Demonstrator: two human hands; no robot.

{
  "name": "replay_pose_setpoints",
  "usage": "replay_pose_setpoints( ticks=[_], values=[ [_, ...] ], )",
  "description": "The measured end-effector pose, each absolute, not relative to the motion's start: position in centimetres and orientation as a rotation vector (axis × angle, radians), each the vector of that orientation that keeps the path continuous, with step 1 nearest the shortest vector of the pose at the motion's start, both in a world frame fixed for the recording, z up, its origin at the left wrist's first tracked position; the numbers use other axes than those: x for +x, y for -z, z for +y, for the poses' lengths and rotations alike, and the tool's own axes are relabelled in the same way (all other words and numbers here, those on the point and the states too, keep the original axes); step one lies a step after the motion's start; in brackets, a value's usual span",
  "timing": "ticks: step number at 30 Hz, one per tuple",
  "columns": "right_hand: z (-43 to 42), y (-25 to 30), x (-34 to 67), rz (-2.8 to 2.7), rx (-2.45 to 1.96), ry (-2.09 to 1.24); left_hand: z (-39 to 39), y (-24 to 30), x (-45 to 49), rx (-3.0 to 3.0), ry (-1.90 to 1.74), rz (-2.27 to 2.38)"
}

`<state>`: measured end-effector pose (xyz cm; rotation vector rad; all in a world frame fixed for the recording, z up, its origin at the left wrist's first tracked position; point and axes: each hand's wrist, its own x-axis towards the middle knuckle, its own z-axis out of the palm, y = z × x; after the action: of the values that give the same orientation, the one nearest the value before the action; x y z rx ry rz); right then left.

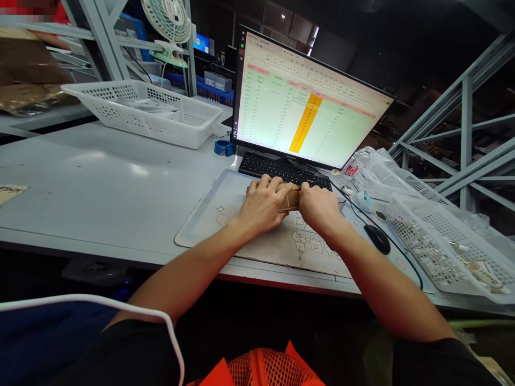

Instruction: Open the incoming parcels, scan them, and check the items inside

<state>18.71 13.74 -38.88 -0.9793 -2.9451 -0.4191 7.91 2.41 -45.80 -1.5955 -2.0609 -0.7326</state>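
Observation:
A small brown cardboard box (pixel 290 200) is between my two hands, just in front of the black keyboard (pixel 259 165). My left hand (pixel 266 202) wraps round its left side, fingers bent over the top. On the right, my right hand (pixel 319 203) is closed against the other end, its fingertips curled and partly hidden. Both hands are over a pale desk mat (pixel 201 225) with printed drawings and characters. Most of the box is covered by my fingers.
A monitor (pixel 273 107) showing a spreadsheet stands behind the keyboard. To the right lie a black mouse (pixel 377 239) and white perforated baskets (pixel 418 236). At the back left are another white basket (pixel 161 126), a blue tape roll (pixel 223 148) and a fan (pixel 169 21).

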Motion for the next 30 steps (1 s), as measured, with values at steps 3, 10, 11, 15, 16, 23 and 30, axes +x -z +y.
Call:
replay_pose_setpoints(
  ticks=[3,10,11,15,16,23,30],
  values=[
    [13.5,39.3,19.5,-3.003,-0.966,0.435,2.5,46.1,7.9,-1.558,0.752,-2.074],
    [14.1,40.1,21.6,-3.096,-0.932,0.388,3.1,45.7,8.0,-1.573,0.762,-2.117],
    [14.5,39.9,22.0,-3.090,-0.918,0.362,2.9,45.6,7.7,-1.581,0.783,-2.116],
    [16.5,38.6,24.8,-2.979,-0.675,0.061,0.3,46.5,5.8,-1.580,1.134,-1.989],
    [16.9,38.3,25.6,-2.931,-0.591,-0.043,-0.9,47.2,5.3,-1.565,1.285,-1.956],
    [14.4,37.6,25.4,-2.890,-0.001,-0.131,-8.2,54.3,6.2,-1.562,1.940,-2.135],
    [8.4,37.2,18.6,-3.072,0.364,0.359,-9.2,54.6,7.5,-1.616,2.043,-2.232]
  ],
)
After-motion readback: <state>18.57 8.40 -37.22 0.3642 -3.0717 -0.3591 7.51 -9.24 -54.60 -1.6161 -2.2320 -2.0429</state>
